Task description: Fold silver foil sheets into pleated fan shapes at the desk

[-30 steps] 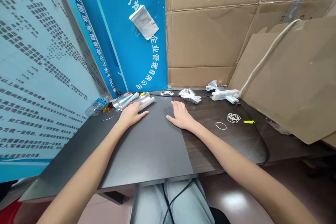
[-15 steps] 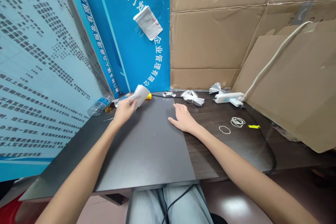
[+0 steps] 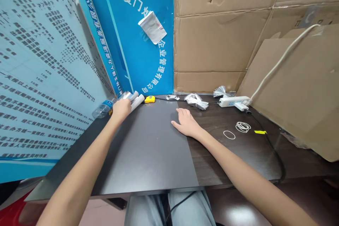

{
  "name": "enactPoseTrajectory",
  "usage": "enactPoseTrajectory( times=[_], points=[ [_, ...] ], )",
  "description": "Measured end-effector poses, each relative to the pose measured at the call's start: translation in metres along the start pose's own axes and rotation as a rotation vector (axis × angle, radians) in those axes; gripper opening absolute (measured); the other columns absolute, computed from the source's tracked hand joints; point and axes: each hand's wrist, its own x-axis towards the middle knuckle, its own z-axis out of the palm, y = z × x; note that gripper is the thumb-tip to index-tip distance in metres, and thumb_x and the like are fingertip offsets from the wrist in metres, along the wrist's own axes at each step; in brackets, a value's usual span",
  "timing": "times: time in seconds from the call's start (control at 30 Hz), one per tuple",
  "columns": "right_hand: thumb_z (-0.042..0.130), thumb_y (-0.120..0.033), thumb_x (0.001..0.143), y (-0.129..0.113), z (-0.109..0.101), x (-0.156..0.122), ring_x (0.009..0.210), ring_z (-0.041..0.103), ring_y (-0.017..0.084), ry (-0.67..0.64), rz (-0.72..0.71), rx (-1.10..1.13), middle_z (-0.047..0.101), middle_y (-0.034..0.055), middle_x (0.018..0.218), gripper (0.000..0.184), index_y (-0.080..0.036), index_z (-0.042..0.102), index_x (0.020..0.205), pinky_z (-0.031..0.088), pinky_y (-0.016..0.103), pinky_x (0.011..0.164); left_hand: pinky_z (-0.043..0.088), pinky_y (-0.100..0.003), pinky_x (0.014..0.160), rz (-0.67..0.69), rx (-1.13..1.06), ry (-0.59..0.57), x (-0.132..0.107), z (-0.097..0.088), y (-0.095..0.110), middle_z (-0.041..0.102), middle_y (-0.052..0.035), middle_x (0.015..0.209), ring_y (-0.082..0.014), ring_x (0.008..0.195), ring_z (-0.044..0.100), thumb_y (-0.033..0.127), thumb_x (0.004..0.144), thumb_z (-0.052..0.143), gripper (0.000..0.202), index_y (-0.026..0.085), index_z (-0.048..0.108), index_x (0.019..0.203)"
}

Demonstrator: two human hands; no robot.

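Observation:
My left hand [image 3: 122, 109] is at the back left of the dark grey mat [image 3: 156, 148], with its fingers closed round a white roll [image 3: 137, 103] that looks like paper. Part of the fingers is hidden behind the hand. A second pale roll [image 3: 134, 95] lies just behind, close to shiny silvery items [image 3: 125, 95]. A clear plastic bottle [image 3: 100, 110] with a blue label lies left of this hand. My right hand [image 3: 186, 123] rests palm down at the mat's right edge, fingers stretched out and thumb apart, holding nothing.
A small yellow object [image 3: 149, 99] sits at the back, right of the rolls. Along the wall are silver fringed bundles [image 3: 196, 101] and a white power strip [image 3: 234, 101]. Rubber bands [image 3: 243, 126] and a yellow strip [image 3: 260, 132] lie on the right. Cardboard [image 3: 212, 42] encloses the back.
My left hand has lowered the white roll toward the table at the back left, beside the other roll. My right hand stays in place. The view has shifted slightly.

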Motion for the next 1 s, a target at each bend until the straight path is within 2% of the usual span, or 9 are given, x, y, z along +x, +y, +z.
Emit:
enactPoseTrajectory(
  times=[0.13,0.23,0.3,0.4,0.5,0.6,0.7,0.87,1.0],
  points=[
    [0.049,-0.051,0.102,-0.001,0.000,0.000,0.149,0.035,0.039,-0.014,-0.008,-0.010,0.041,0.0247,0.161,0.075,-0.004,0.036,0.159,0.036,0.052,0.122,0.055,-0.046,0.087,-0.007,-0.129,-0.031,-0.004,0.022,-0.002,0.075,-0.0264,0.102,-0.0421,0.100,0.073,0.037,0.089,0.054,0.031,0.016,0.075,0.094],
    [0.048,-0.050,0.102,-0.001,0.000,0.000,0.149,0.035,0.039,-0.023,-0.001,-0.016,0.041,0.0246,0.161,0.076,-0.002,0.036,0.160,0.036,0.052,0.122,0.055,-0.041,0.087,0.054,-0.161,-0.049,-0.003,0.024,-0.001,0.076,-0.0227,0.102,-0.0386,0.100,0.074,0.041,0.091,0.051,0.032,0.018,0.073,0.093],
    [0.048,-0.050,0.102,-0.001,-0.001,0.000,0.148,0.037,0.039,-0.023,0.003,-0.013,0.043,0.0243,0.160,0.075,-0.003,0.037,0.159,0.036,0.053,0.121,0.055,-0.040,0.086,0.089,-0.228,-0.090,-0.001,0.026,0.002,0.077,-0.0212,0.105,-0.0381,0.102,0.073,0.051,0.093,0.048,0.040,0.019,0.072,0.093],
    [0.047,-0.050,0.102,-0.003,-0.002,-0.001,0.147,0.038,0.039,-0.033,0.005,-0.008,0.044,0.0239,0.159,0.074,-0.004,0.038,0.159,0.037,0.052,0.120,0.054,-0.042,0.089,0.043,-0.432,-0.113,0.004,0.030,0.006,0.077,-0.0226,0.106,-0.0400,0.104,0.072,0.061,0.093,0.044,0.052,0.018,0.071,0.086],
    [0.047,-0.050,0.103,-0.004,-0.004,-0.002,0.148,0.038,0.039,-0.049,0.016,-0.013,0.044,0.0239,0.159,0.074,-0.003,0.038,0.159,0.036,0.051,0.121,0.053,-0.043,0.094,-0.042,-0.571,-0.041,0.005,0.035,0.006,0.077,-0.0226,0.101,-0.0409,0.107,0.071,0.054,0.090,0.048,0.044,0.019,0.069,0.075],
    [0.047,-0.050,0.103,-0.005,-0.005,-0.002,0.148,0.038,0.039,-0.057,0.020,-0.016,0.044,0.0239,0.160,0.073,-0.004,0.039,0.159,0.035,0.051,0.121,0.053,-0.043,0.093,-0.101,-0.649,0.030,0.004,0.036,0.003,0.078,-0.0200,0.099,-0.0409,0.108,0.070,0.045,0.083,0.056,0.030,0.020,0.072,0.077],
    [0.047,-0.050,0.103,-0.006,-0.006,-0.001,0.149,0.038,0.038,-0.059,0.022,-0.017,0.044,0.0238,0.160,0.072,-0.005,0.039,0.159,0.035,0.051,0.121,0.056,-0.038,0.081,-0.212,-0.782,0.100,0.004,0.034,-0.001,0.078,-0.0162,0.090,-0.0379,0.098,0.072,0.042,0.077,0.063,0.026,0.019,0.075,0.082],
    [0.047,-0.050,0.103,-0.007,-0.007,-0.002,0.148,0.039,0.039,-0.073,0.036,-0.028,0.044,0.0239,0.160,0.073,-0.004,0.038,0.159,0.035,0.050,0.121,0.049,-0.031,0.047,-0.437,-1.071,0.084,0.011,0.033,-0.001,0.067,-0.0071,0.068,-0.0236,0.056,0.063,0.045,0.074,0.069,0.039,0.015,0.074,0.098],
    [0.047,-0.050,0.104,-0.006,-0.006,-0.001,0.148,0.039,0.039,-0.070,0.027,-0.034,0.044,0.0240,0.160,0.072,-0.004,0.039,0.159,0.035,0.050,0.120,0.047,-0.032,0.042,-0.582,-1.212,0.035,0.016,0.035,-0.001,0.060,-0.0050,0.059,-0.0210,0.048,0.057,0.040,0.076,0.068,0.030,0.013,0.070,0.091]
  ],
)
